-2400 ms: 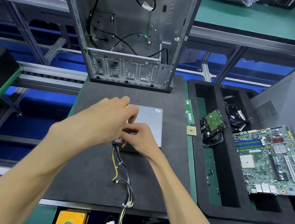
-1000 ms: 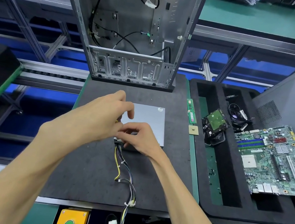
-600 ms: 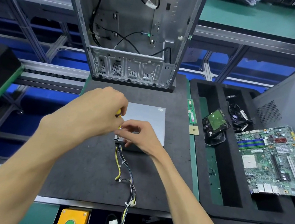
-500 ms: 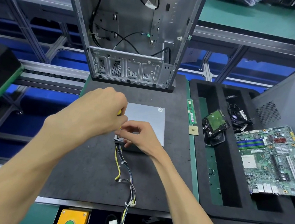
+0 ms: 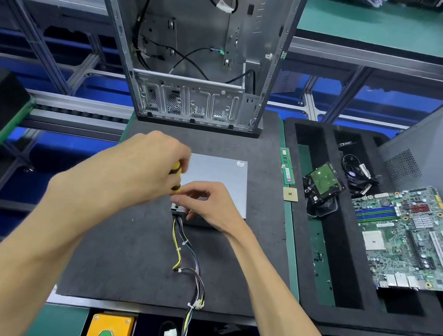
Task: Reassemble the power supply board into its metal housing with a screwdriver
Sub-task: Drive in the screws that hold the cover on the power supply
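A yellow-and-black screwdriver (image 5: 176, 175) is gripped in the left hand (image 5: 144, 169), tip apparently at the near-left corner of the metal housing (image 5: 219, 180). That corner is pinched by the right hand (image 5: 210, 202) fingers (image 5: 183, 198), just beside the tip.

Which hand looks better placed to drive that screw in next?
The left hand. It already grips the yellow-and-black screwdriver, tip down at the near corner of the power supply housing. The right hand pinches near the tip at that corner, apparently steadying it.
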The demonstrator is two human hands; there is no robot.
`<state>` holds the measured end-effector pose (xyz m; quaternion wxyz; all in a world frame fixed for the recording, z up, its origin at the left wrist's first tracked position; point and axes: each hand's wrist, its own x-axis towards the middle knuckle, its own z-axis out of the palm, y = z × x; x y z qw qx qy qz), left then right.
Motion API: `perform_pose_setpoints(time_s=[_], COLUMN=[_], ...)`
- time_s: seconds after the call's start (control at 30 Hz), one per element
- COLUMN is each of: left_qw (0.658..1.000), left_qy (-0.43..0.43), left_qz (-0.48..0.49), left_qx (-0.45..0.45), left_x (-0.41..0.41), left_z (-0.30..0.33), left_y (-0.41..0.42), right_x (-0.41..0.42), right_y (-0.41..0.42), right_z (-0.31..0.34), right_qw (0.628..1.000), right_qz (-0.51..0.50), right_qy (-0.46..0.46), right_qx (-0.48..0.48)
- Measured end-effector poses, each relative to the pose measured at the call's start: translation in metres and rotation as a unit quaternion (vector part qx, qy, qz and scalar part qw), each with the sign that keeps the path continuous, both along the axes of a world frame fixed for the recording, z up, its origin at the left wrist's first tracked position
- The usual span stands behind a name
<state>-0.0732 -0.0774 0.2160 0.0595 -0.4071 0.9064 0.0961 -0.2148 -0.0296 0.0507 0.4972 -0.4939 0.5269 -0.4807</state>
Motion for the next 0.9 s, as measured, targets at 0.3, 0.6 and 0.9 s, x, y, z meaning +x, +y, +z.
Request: perform_pose_setpoints(time_s=[0.3,0.6,0.9], left_qw=[0.999,0.997,0.999], left_qy=[0.033,0.037,0.037], left_qz=[0.016,-0.066,0.008], left_qx=[-0.003,0.026,-0.027], left_x=[0.001,0.001,0.001], left_z=[-0.003,-0.009,-0.014], left_y=[0.005,0.003,-0.004], right_x=[0.002,0.004,0.0], right_y=[0.0,0.002,0.002], right_z=[0.003,0.005,-0.004], right_qw=[1.0,1.0,0.977], right_qz=[-0.001,-0.001,0.028], right_qy=[-0.001,0.025,0.207], right_qx=[0.0,-0.011,-0.051])
